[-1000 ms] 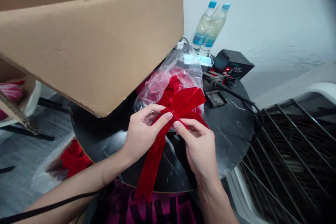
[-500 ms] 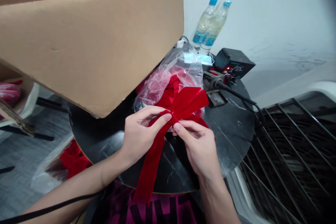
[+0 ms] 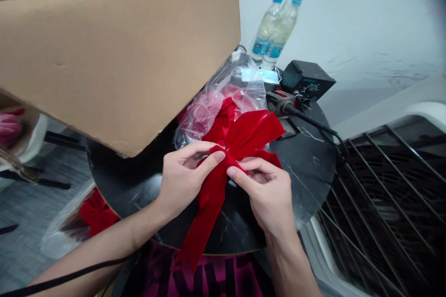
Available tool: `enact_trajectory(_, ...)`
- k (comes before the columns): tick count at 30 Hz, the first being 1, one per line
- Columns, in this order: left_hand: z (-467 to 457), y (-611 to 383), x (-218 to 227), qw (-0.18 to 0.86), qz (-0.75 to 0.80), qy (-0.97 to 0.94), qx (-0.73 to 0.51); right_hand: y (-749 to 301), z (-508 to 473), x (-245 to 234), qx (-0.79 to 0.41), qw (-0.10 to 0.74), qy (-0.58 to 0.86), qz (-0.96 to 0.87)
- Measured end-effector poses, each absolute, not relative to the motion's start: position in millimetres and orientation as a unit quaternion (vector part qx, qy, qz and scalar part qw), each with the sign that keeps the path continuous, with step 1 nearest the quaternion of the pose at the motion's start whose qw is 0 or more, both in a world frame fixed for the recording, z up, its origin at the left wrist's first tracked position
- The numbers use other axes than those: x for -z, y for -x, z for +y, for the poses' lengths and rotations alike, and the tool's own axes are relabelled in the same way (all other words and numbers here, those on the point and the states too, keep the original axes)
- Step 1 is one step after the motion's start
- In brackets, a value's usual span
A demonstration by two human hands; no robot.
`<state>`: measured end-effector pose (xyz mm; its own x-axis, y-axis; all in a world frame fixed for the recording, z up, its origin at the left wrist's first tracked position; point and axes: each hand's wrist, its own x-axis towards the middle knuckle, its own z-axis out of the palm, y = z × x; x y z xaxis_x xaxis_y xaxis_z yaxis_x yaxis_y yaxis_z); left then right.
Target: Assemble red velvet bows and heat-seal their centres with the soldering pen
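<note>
Between my hands is a red velvet ribbon bow (image 3: pixel 253 133), held over the round black table (image 3: pixel 139 185). My left hand (image 3: pixel 188 174) pinches the bow at its knot, thumb on top. Close beside it, my right hand (image 3: pixel 266 190) has thumb and fingers closed on a fold of the same bow. One long ribbon tail hangs down past the table's front edge. The fingertips under the ribbon are partly hidden. Just behind the bow lies a clear plastic bag (image 3: pixel 198 123) with more red ribbon in it.
A large cardboard box (image 3: pixel 139 55) overhangs the table at left. At the back are two bottles (image 3: pixel 270 32), a blue face mask (image 3: pixel 259 75), a black control unit (image 3: pixel 306 81) and a cabled tool (image 3: pixel 282 102). A metal grille (image 3: pixel 390 195) is at right; another red bow (image 3: pixel 97 213) lies lower left.
My right hand has shifted slightly right, drawing out the fold of ribbon. The bow's upper loops spread further right. The whole view has moved a little, and the control unit's red light no longer shows.
</note>
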<state>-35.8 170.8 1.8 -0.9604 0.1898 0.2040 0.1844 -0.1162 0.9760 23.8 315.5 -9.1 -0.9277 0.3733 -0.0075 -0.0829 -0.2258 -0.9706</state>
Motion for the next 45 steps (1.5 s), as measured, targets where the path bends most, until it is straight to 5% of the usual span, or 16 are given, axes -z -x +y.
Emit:
enact_trajectory(30,168.3,37.5,0.2,0.040,0.651,-0.105,-0.750,-19.8,318.0,8.1,-0.730,0.206,0.115,-0.641)
enact_trajectory(45,170.0,39.4,-1.5,0.240,0.487,-0.011,-0.840,-16.3,338.4,-1.7,-0.723,0.136,0.075,-0.673)
